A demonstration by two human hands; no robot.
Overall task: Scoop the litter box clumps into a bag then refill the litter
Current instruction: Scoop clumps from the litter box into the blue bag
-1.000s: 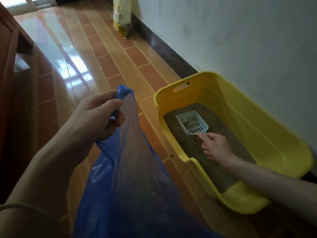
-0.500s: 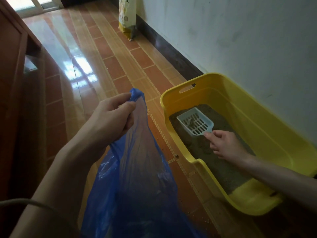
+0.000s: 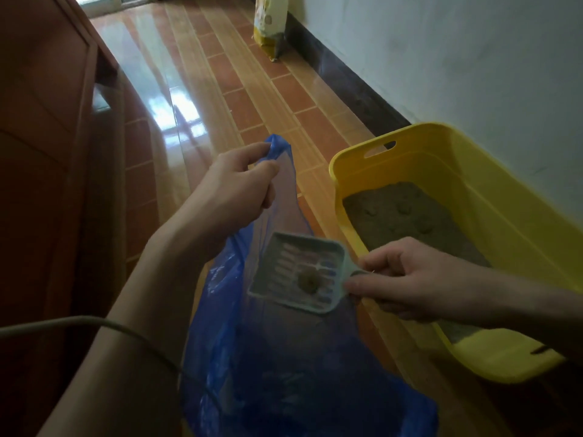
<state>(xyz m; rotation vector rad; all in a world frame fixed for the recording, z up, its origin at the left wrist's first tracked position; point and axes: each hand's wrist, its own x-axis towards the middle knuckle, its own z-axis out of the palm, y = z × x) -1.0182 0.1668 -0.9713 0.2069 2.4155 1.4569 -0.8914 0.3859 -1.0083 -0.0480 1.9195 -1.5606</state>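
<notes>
The scoop (image 3: 298, 275) has left the litter box (image 3: 492, 197) (one clump (image 3: 308, 281) aboard), its handle pinched by the right hand (image 3: 407, 279) over the bag (image 3: 284, 357), whose rim the left hand (image 3: 232, 197) grips.

Single head-worn wide-angle view, forward and down, close over floor (image 3: 252, 99) beside wall (image 3: 473, 58).

no text can be read on anything

Clump (image 3: 308, 281) on scoop (image 3: 296, 274) (over bag (image 3: 284, 373))
</notes>
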